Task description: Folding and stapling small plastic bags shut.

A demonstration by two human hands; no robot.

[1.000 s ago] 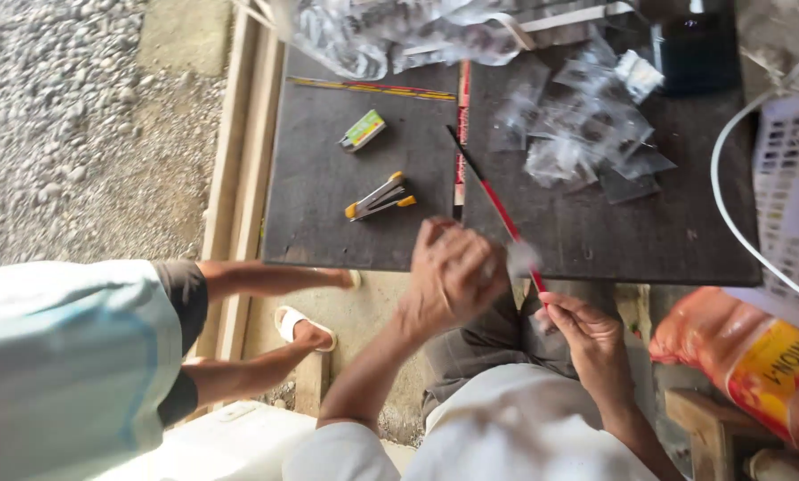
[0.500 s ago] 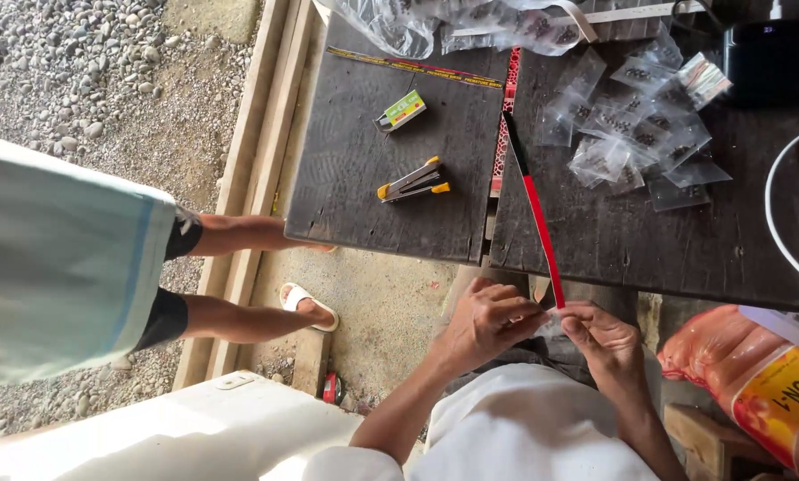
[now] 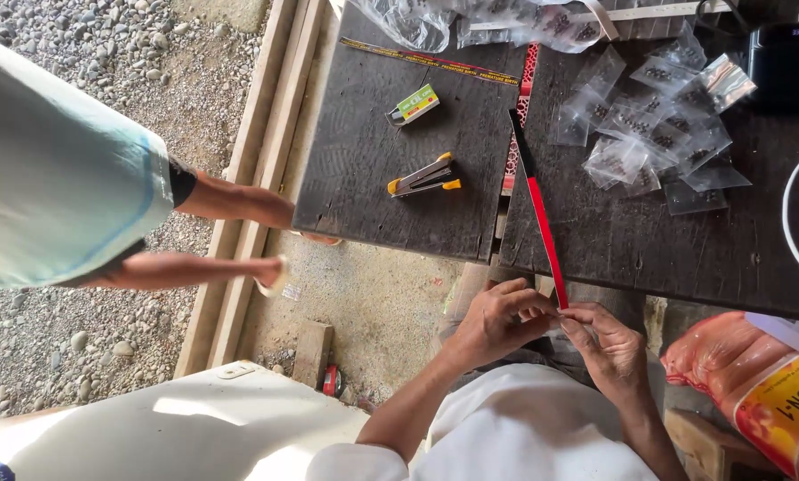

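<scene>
My left hand (image 3: 499,319) and my right hand (image 3: 609,349) meet just below the near edge of a dark wooden table (image 3: 390,214). Both pinch the lower end of a long thin strip (image 3: 536,198), red along its lower part and black at the far end. The strip slants up and away over the gap between the two table boards. A yellow and grey stapler (image 3: 424,175) lies on the left board, with a small green and yellow box (image 3: 413,104) beyond it. Several small clear bags with dark contents (image 3: 657,125) lie scattered on the right board.
Another person in a light blue shirt (image 3: 52,169) stands at the left, bare legs (image 3: 230,203) by the wooden planks. An orange printed sack (image 3: 755,383) sits at the right, a white cable (image 3: 786,223) above it. A white surface (image 3: 177,428) is at bottom left. Gravel covers the ground.
My hands came together on the strip's lower end and dropped below the table edge. The strip swung to point more straight away. The other person shifted left and up in view.
</scene>
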